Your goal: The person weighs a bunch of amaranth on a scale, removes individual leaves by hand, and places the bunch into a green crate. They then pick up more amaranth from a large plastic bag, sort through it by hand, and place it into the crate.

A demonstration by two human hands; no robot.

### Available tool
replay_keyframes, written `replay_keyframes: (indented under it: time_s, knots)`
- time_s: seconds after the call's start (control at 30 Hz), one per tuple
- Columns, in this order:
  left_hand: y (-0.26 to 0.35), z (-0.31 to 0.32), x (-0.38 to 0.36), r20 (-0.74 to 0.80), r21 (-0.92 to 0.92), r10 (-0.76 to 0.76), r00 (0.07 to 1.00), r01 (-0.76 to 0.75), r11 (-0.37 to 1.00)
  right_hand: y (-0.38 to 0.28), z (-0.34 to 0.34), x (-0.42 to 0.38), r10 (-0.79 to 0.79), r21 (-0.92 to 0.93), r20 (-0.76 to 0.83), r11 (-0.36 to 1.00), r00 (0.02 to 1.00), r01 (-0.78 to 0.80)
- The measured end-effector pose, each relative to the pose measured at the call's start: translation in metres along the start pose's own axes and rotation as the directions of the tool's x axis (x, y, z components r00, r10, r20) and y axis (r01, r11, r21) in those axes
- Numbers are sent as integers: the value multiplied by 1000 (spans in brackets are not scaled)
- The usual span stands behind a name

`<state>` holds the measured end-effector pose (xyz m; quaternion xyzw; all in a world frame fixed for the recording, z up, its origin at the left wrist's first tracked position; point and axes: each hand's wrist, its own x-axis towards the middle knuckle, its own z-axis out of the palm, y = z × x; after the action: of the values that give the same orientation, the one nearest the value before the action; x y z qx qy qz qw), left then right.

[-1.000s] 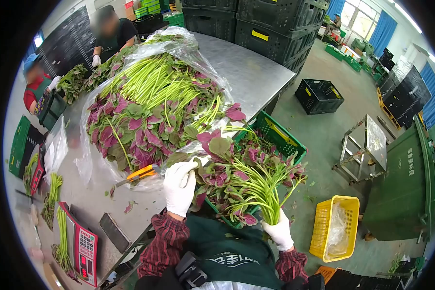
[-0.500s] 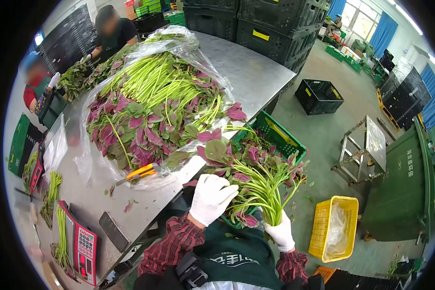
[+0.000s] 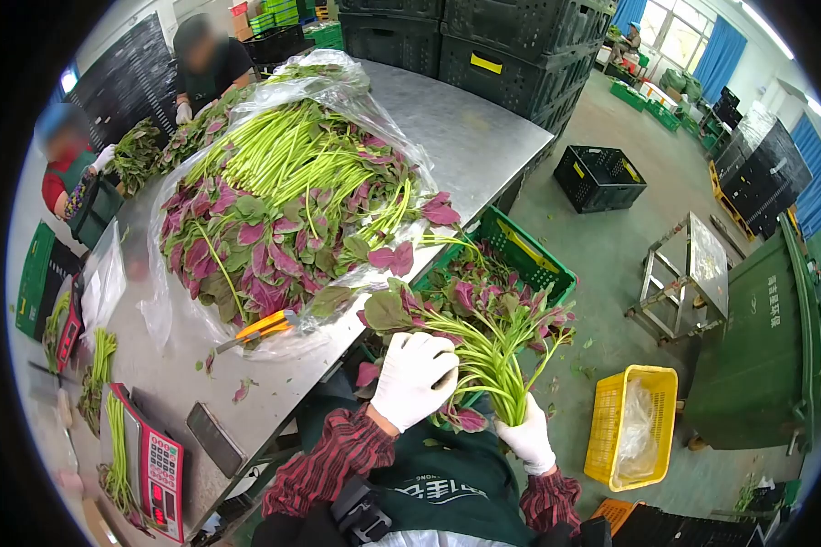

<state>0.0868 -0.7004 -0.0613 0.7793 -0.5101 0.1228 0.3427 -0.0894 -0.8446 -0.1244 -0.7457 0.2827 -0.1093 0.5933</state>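
My right hand (image 3: 529,439), in a white glove, is wrapped round the lower stems of a bunch of red amaranth (image 3: 500,366). The bunch's green and purple leaves fan out up and to the left. My left hand (image 3: 414,377), also gloved, is beside the stems with its fingers curled together; whatever is between them is hidden. Below the bunch stands a green crate (image 3: 556,284) with loose leaves inside. On the metal table (image 3: 333,357) a large heap of amaranth (image 3: 283,196) lies in clear plastic. An orange-handled knife (image 3: 263,330) rests by the heap.
A red-rimmed scale (image 3: 162,465) and a dark phone-like slab (image 3: 216,438) are on the table's near left. To my right are a yellow basket (image 3: 602,428), a metal stand (image 3: 693,273) and a green bin (image 3: 757,356). Two people work across the table; black crates (image 3: 511,77) are stacked behind.
My left hand has shifted slightly right, closer to the stems. My right hand keeps its hold on the bunch almost in place. Across the table, a person's gloved hand has lowered.
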Motion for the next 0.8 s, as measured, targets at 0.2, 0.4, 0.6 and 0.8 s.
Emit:
replay_keyframes:
  time_s: [0.2, 0.4, 0.6, 0.8]
  knots:
    - [15, -3, -5, 54, 12, -34, 998, 34, 999, -1, 0, 1, -13, -7, -4, 1000, 1000, 13]
    - [14, -2, -6, 124, 135, 6, 992, -23, 991, -2, -1, 0, -78, -116, 18, 990, 997, 80]
    - [19, -4, -4, 191, 226, 45, 980, -89, 970, 9, 1, -1, -106, -198, -9, 975, 994, 102]
    - [-2, -45, 7, -71, -698, -651, 755, 429, 573, 21, -4, 1, -42, 6, -95, 999, 995, 43]
